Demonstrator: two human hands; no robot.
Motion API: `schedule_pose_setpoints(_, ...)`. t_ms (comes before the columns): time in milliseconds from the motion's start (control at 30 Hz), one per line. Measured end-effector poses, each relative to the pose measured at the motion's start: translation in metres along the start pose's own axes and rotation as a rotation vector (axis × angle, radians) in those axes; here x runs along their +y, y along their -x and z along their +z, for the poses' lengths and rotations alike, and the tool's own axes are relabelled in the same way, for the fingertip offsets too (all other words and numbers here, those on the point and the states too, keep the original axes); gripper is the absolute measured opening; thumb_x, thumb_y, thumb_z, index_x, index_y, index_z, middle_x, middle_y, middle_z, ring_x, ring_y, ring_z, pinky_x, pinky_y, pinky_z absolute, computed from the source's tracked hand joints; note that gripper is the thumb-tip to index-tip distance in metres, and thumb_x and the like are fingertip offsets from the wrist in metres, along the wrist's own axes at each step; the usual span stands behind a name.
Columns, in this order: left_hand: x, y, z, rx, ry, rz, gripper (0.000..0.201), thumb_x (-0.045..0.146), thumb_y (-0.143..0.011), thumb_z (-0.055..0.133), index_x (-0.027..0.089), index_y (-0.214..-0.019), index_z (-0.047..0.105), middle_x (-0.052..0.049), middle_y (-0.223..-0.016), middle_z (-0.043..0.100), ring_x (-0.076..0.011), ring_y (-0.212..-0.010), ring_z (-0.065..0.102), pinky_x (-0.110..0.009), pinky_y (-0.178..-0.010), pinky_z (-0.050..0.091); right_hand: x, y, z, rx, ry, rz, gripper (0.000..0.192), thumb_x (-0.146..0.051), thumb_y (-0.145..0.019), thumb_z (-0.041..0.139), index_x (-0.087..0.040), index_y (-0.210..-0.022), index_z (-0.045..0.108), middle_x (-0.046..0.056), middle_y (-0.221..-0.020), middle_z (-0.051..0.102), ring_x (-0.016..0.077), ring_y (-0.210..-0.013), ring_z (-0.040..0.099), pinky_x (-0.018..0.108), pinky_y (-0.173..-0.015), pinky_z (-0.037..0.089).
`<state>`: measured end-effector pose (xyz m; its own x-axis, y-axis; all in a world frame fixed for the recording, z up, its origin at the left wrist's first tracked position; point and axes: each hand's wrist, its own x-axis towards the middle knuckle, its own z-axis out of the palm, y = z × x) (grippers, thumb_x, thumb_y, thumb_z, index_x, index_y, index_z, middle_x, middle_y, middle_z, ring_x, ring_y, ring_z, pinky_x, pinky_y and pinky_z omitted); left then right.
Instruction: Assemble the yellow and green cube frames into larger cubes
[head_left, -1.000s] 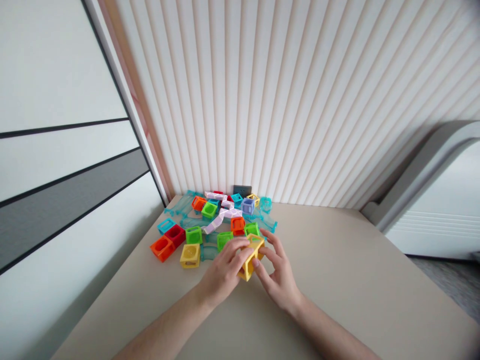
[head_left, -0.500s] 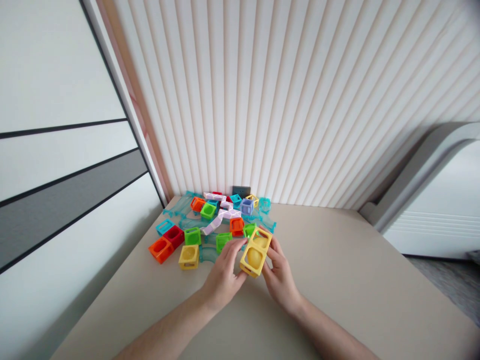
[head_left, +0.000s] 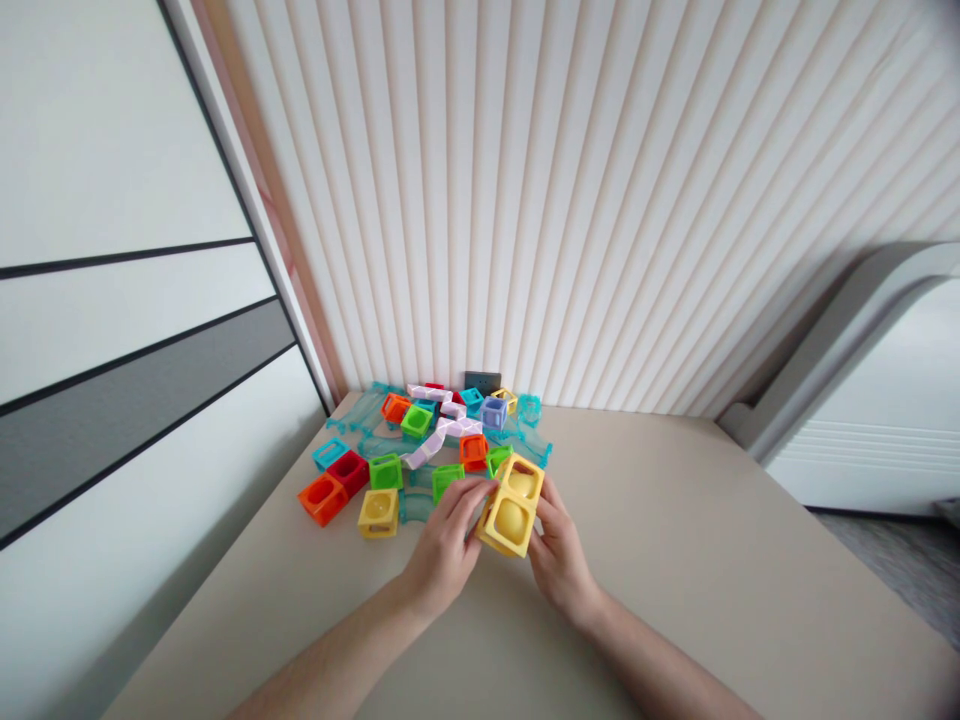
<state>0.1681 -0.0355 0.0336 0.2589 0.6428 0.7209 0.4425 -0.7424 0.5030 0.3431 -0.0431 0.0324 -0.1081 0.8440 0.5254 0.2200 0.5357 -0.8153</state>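
Two yellow hollow cubes joined into one block (head_left: 513, 504) are held above the beige table (head_left: 675, 560), round hollows facing me. My left hand (head_left: 445, 548) grips the block's left side with fingers on its top edge. My right hand (head_left: 561, 553) holds its right side, partly hidden behind the block. Just behind lies a pile of coloured cubes: green (head_left: 448, 481), another yellow (head_left: 378, 511), orange (head_left: 322, 497), red (head_left: 349, 468).
More cubes, clear teal track pieces (head_left: 372, 408) and a pale purple-and-white jointed strip (head_left: 442, 436) lie at the table's back left corner against the ribbed wall. A small dark box (head_left: 483, 382) stands by the wall. A white panel is on the left.
Both hands turned the yellow double block from edge-on until its hollow faces point at me, and raised it slightly. The pile on the table has not moved.
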Motion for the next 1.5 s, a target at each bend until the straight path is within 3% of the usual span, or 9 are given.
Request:
schedule_pose_setpoints(333, 0.001, -0.002, -0.005, 0.003, 0.088, -0.03, 0.051, 0.002, -0.09, 0.053, 0.028, -0.133, 0.055, -0.008, -0.115, 0.066, -0.0223, -0.11, 0.066, -0.037, -0.097, 0.056, -0.017, 0.0, -0.009, -0.074, 0.042, -0.002, 0.037, -0.041, -0.1, 0.055, -0.03, -0.133, 0.065, 0.011, -0.143, 0.054, 0.0278, -0.134, 0.05, 0.044, -0.114, 0.042)
schedule_pose_setpoints(700, 0.006, -0.012, -0.006, -0.028, 0.396, -0.366, 0.019, 0.02, -0.089, 0.065, 0.022, -0.107, 0.07, -0.007, -0.106, 0.073, -0.0226, -0.098, 0.068, -0.034, -0.088, 0.055, -0.008, 0.0, -0.007, -0.026, 0.025, 0.053, 0.025, -0.043, -0.094, 0.066, -0.028, -0.112, 0.073, 0.01, -0.14, 0.054, 0.027, -0.136, 0.048, 0.042, -0.115, 0.04)
schedule_pose_setpoints(833, 0.012, -0.017, -0.007, 0.0, 0.72, -0.612, 0.039, 0.033, -0.083, 0.076, 0.02, -0.117, 0.064, -0.009, -0.114, 0.073, -0.0241, -0.101, 0.07, -0.035, -0.089, 0.056, -0.013, -0.002, -0.01, -0.058, 0.067, 0.037, 0.026, -0.043, -0.094, 0.065, -0.026, -0.112, 0.07, 0.011, -0.147, 0.047, 0.0283, -0.14, 0.044, 0.044, -0.115, 0.04)
schedule_pose_setpoints(967, 0.011, -0.017, -0.005, 0.076, 0.911, -0.719, 0.062, 0.036, -0.079, 0.081, 0.027, -0.133, 0.052, -0.009, -0.131, 0.067, -0.0244, -0.114, 0.067, -0.036, -0.095, 0.054, -0.016, -0.001, -0.011, -0.073, 0.135, -0.019, 0.022, -0.039, -0.094, 0.065, -0.025, -0.111, 0.067, 0.013, -0.153, 0.04, 0.0303, -0.14, 0.044, 0.047, -0.114, 0.042)
schedule_pose_setpoints(1067, 0.009, -0.015, -0.003, 0.065, 1.003, -0.766, 0.064, 0.039, -0.082, 0.078, 0.03, -0.138, 0.05, -0.009, -0.143, 0.059, -0.0259, -0.12, 0.064, -0.036, -0.092, 0.056, -0.015, -0.001, -0.012, -0.08, 0.177, -0.095, 0.024, -0.034, -0.093, 0.066, -0.026, -0.115, 0.063, 0.013, -0.155, 0.035, 0.0306, -0.139, 0.046, 0.047, -0.112, 0.044)
schedule_pose_setpoints(1167, 0.009, -0.014, -0.001, 0.006, 1.116, -0.822, 0.055, 0.039, -0.084, 0.076, 0.029, -0.134, 0.056, -0.009, -0.137, 0.064, -0.0263, -0.115, 0.066, -0.035, -0.085, 0.058, -0.011, -0.002, -0.012, -0.069, 0.231, -0.138, 0.028, -0.027, -0.094, 0.064, -0.028, -0.121, 0.058, 0.013, -0.151, 0.039, 0.0297, -0.137, 0.047, 0.045, -0.109, 0.047)
schedule_pose_setpoints(1233, 0.01, -0.014, -0.001, -0.022, 1.177, -0.849, 0.046, 0.039, -0.084, 0.076, 0.024, -0.125, 0.062, -0.009, -0.126, 0.07, -0.0253, -0.105, 0.07, -0.036, -0.083, 0.059, -0.008, -0.002, -0.013, -0.036, 0.246, -0.156, 0.033, -0.025, -0.095, 0.062, -0.028, -0.127, 0.053, 0.013, -0.143, 0.048, 0.0283, -0.131, 0.052, 0.043, -0.103, 0.05)
schedule_pose_setpoints(1400, 0.013, -0.017, -0.002, -0.088, 1.26, -0.855, 0.04, 0.04, -0.082, 0.078, 0.018, -0.113, 0.066, -0.01, -0.107, 0.074, -0.0197, -0.087, 0.072, -0.033, -0.077, 0.058, 0.001, 0.0, -0.012, 0.094, 0.214, -0.05, 0.053, -0.033, -0.093, 0.066, -0.025, -0.141, 0.045, 0.005, -0.102, 0.065, 0.0198, -0.086, 0.061, 0.034, -0.077, 0.056)
schedule_pose_setpoints(1500, 0.015, -0.017, -0.002, -0.154, 1.28, -0.826, 0.042, 0.038, -0.082, 0.08, 0.017, -0.114, 0.064, -0.009, -0.105, 0.073, -0.0143, -0.079, 0.068, -0.028, -0.073, 0.056, 0.001, -0.001, -0.011, 0.101, 0.113, 0.082, 0.061, -0.041, -0.094, 0.064, -0.023, -0.148, 0.041, 0.005, -0.101, 0.067, 0.0188, -0.082, 0.061, 0.032, -0.073, 0.054)
